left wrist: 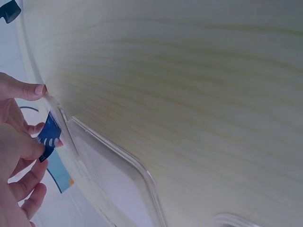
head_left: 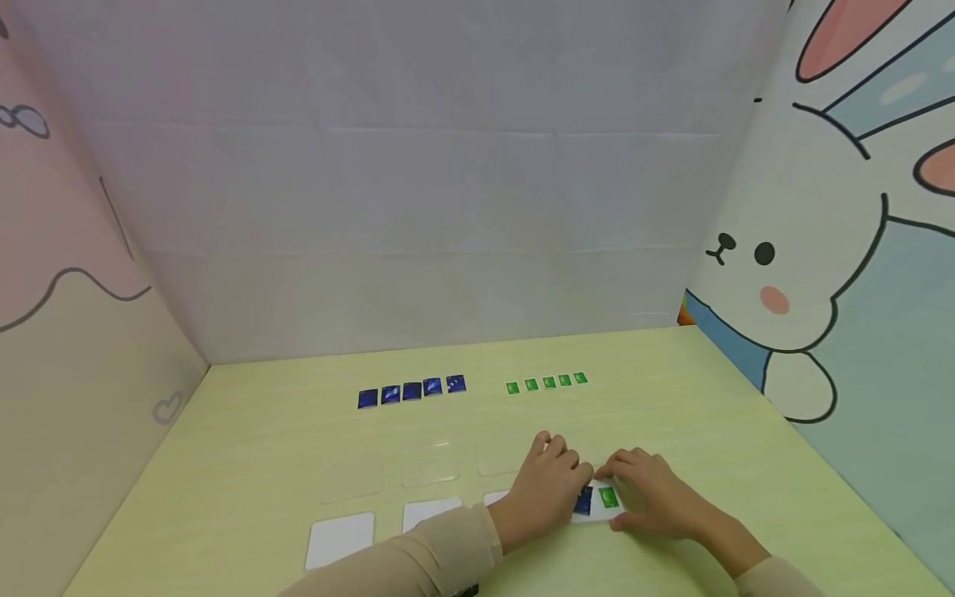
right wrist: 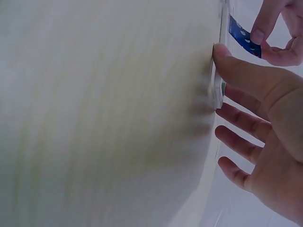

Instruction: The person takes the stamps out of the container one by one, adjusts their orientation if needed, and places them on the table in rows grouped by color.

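My left hand [head_left: 547, 489] pinches a small dark blue square piece [head_left: 584, 500] with white marks between thumb and finger. In both wrist views this blue piece [left wrist: 50, 137] [right wrist: 244, 37] is bent and tilted up from a white square tile [head_left: 597, 516]. My right hand [head_left: 660, 502] grips that tile by its edges, thumb at the near side and fingers at the far side. A small green square [head_left: 608, 497] lies on the tile's right part. My left hand covers the tile's left part in the head view.
Farther back lie a row of several blue squares [head_left: 412, 391] and a row of several green squares [head_left: 549, 382]. More white tiles [head_left: 340, 539] [head_left: 429, 508] stand in a row leftward, with clear square pieces [head_left: 430, 464] behind them. A white wall [head_left: 448, 207] rises behind the table.
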A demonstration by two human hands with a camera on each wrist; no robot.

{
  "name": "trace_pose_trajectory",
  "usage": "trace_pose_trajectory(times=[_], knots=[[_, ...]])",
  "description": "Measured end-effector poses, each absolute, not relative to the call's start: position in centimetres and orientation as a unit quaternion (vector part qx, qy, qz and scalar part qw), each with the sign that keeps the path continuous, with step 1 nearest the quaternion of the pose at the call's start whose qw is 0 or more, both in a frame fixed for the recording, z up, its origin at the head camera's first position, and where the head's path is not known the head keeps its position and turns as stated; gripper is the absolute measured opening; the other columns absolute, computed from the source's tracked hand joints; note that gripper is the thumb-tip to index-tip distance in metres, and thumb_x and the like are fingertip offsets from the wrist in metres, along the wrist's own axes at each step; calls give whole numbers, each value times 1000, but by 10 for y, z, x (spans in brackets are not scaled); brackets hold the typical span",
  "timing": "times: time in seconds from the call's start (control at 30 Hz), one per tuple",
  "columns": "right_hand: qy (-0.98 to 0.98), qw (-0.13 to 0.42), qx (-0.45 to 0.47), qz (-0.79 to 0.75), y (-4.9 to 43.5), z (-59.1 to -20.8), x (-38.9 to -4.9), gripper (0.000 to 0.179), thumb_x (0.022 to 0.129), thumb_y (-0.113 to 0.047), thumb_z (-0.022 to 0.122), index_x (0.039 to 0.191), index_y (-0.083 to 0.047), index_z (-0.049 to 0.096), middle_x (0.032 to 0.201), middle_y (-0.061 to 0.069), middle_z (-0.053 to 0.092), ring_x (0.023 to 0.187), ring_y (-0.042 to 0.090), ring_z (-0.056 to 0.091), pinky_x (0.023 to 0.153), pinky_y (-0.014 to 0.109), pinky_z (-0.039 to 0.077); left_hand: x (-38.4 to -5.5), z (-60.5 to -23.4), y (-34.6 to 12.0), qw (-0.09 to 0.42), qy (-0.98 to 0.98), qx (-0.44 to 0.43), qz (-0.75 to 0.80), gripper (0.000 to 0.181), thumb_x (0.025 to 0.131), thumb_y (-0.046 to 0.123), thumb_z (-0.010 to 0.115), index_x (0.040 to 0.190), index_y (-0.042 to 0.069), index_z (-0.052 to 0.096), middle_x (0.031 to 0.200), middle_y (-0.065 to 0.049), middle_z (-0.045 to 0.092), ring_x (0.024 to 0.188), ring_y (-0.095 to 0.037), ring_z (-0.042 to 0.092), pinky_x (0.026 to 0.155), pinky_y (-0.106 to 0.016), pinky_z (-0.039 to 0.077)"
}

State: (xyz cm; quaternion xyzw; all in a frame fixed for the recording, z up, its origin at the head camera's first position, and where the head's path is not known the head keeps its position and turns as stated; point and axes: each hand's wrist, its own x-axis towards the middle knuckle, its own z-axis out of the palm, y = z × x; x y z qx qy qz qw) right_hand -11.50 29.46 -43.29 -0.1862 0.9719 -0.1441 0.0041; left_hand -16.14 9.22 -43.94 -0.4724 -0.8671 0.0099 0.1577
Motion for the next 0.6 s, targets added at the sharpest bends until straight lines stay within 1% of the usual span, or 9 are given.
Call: trace_pose_trajectory(times=[0.13, 0.27, 0.4, 0.6], knots=[[973, 4, -188, -136, 295, -434, -116, 50, 70, -44, 81, 112, -23, 64, 112, -6, 62, 106, 22, 54, 82, 42, 41, -162, -438, 90, 149, -868, -473, 4, 20, 91, 28, 63, 110, 29, 67, 96, 10, 68, 93, -11, 51, 96, -33, 35], [974, -2, -190, -119, 295, -435, -116, 50, 70, -48, 80, 111, -25, 64, 111, -8, 62, 105, 20, 54, 83, 42, 41, -163, -436, 88, 146, -868, -475, -3, 19, 92, 27, 62, 110, 31, 67, 96, 11, 68, 92, -11, 51, 96, -33, 35], [977, -4, -186, -108, 295, -435, -117, 49, 69, -47, 81, 110, -26, 64, 110, -9, 63, 105, 19, 54, 84, 44, 41, -163, -433, 86, 151, -866, -476, -8, 17, 93, 27, 61, 109, 31, 67, 95, 11, 69, 92, -10, 51, 95, -32, 35], [978, 2, -181, -101, 294, -434, -117, 49, 69, -44, 82, 110, -25, 65, 110, -8, 64, 105, 19, 54, 85, 45, 42, -161, -430, 82, 165, -861, -482, -13, 14, 92, 26, 61, 103, 32, 68, 92, 11, 68, 90, -10, 51, 94, -32, 35]])
